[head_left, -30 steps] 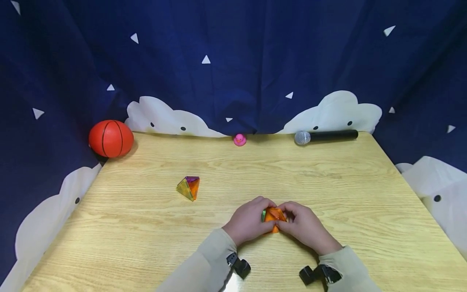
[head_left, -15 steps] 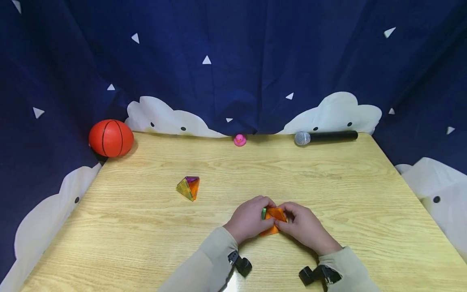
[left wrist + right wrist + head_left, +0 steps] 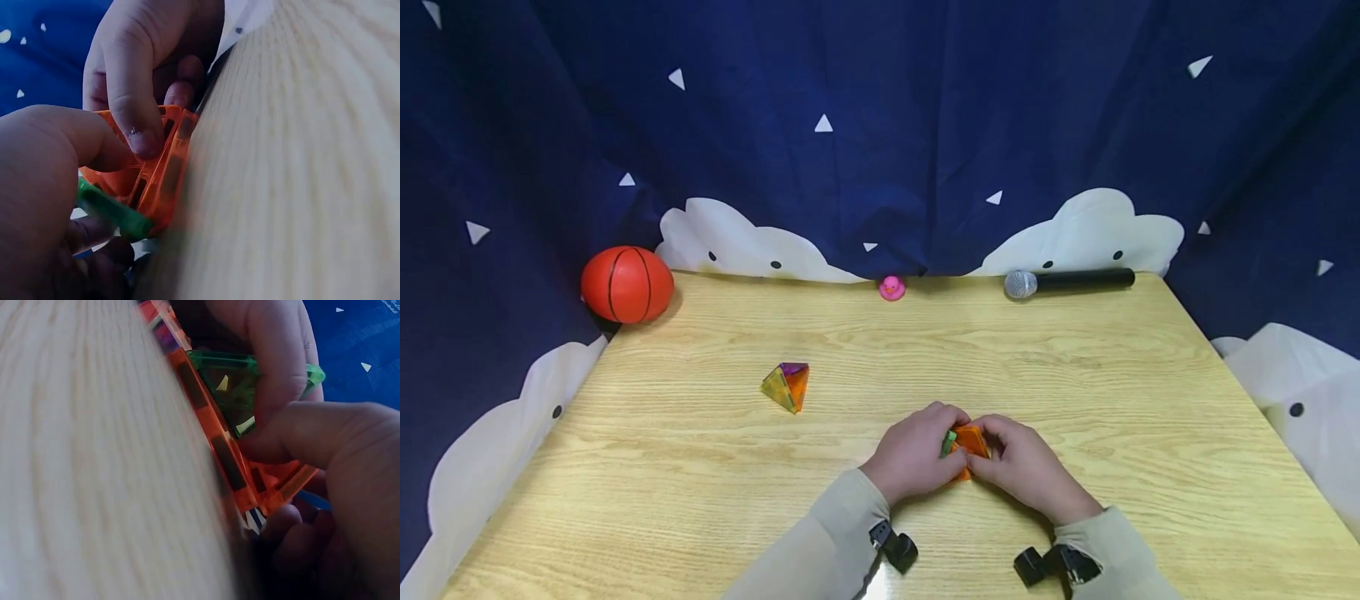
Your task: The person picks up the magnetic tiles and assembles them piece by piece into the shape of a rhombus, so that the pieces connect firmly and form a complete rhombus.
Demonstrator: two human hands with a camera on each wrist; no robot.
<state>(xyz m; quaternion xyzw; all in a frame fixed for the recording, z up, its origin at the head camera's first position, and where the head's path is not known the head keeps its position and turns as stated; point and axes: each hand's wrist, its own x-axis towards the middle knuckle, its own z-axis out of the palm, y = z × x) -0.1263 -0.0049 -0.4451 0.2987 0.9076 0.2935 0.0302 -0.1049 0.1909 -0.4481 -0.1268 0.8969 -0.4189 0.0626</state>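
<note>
On the table (image 3: pixel 1075 383), my left hand (image 3: pixel 917 454) and right hand (image 3: pixel 1026 462) meet around a small cluster of see-through triangular magnetic tiles. The left thumb and fingers pinch a green tile (image 3: pixel 232 397), which leans up from the orange ones. The right thumb and fingers grip an orange tile (image 3: pixel 172 181) at the cluster's right side. Another orange tile (image 3: pixel 212 437) lies low along the tabletop. In the right wrist view a bit of purple shows at the cluster's far end. Fingers hide much of the cluster, so how its edges join cannot be told.
A pyramid of yellow, purple and orange tiles (image 3: pixel 786 387) stands to the left. Along the back sit a red ball (image 3: pixel 628 285), a pink rubber duck (image 3: pixel 891 288) and a black microphone (image 3: pixel 1082 281). A blue curtain (image 3: pixel 880 125) hangs behind.
The green tile has tilted and shows more between the hands. Under the left thumb, the lower orange part stuck out and then drew back in. Both hands stay nearly in place.
</note>
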